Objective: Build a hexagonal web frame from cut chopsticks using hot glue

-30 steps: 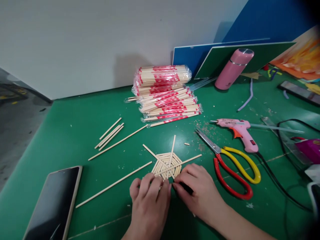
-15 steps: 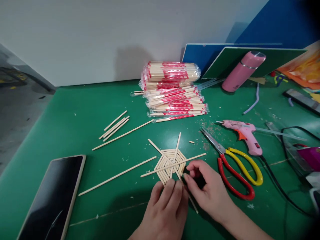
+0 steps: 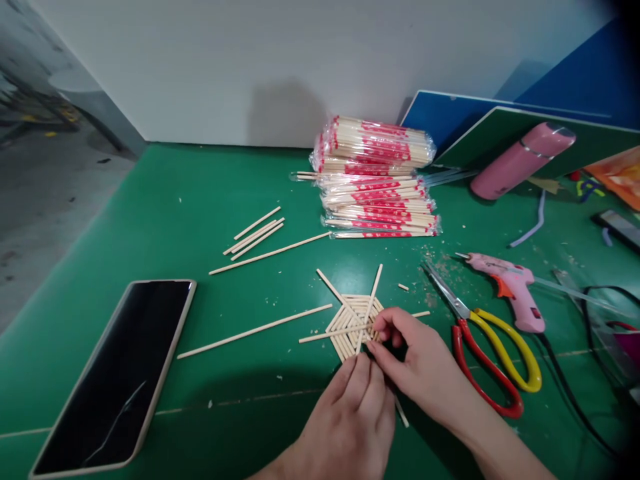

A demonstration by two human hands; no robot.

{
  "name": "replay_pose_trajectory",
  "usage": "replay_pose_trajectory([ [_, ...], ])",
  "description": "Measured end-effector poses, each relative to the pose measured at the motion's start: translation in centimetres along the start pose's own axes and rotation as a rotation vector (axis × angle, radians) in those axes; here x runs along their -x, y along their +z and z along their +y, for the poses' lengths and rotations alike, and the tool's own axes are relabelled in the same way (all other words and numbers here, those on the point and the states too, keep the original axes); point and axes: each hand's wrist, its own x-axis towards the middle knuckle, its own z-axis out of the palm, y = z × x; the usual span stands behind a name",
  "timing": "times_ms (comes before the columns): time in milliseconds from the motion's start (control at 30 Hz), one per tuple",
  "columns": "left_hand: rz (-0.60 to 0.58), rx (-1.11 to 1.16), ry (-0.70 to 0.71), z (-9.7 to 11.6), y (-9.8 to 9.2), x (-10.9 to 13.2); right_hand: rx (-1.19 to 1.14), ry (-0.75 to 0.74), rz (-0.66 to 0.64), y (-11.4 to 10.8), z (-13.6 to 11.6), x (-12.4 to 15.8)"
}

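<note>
A hexagonal web of chopsticks [image 3: 342, 337], with long sticks crossing at its middle and shorter pieces laid in rings, lies flat on the green table. My left hand [image 3: 353, 417] is at its near edge, fingers bent and pressed together, the tips covering the lower part. Over the web's right side, the thumb and forefinger of my right hand [image 3: 423, 360] are close together in a pinch. Whatever sits between them is hidden. One crossing stick passes beneath that hand, and another stick's end pokes out below, between both hands.
Left of the web lie a loose chopstick [image 3: 255, 331], several short pieces [image 3: 257, 233] and a phone [image 3: 117, 373]. Wrapped chopsticks [image 3: 377, 177] are piled behind. Scissors [image 3: 465, 313], a pink glue gun [image 3: 515, 287] with its cord and a pink flask [image 3: 523, 160] are on the right.
The view has swung left, so things appear farther right. My right hand has moved from beside the web onto its right part. My left hand stays at the near edge.
</note>
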Motion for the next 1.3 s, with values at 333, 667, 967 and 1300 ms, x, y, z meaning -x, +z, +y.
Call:
replay_pose_trajectory([
  [333,0.043,0.019,-0.015,0.1,0.1,-0.1,-0.007,0.017,-0.006,0.0,0.1,0.0],
  [667,0.084,-0.041,-0.201,-1.2,-1.1,-0.6,-0.221,-0.039,0.13,-0.1,0.8,0.9],
  [967,0.074,-0.062,-0.214,-2.0,-0.5,-0.6,-0.181,-0.099,0.112,-0.1,0.8,2.1],
  [1300,0.017,-0.066,-0.185,-2.1,-0.5,-0.4,-0.033,-0.082,0.103,0.7,0.8,1.4],
])
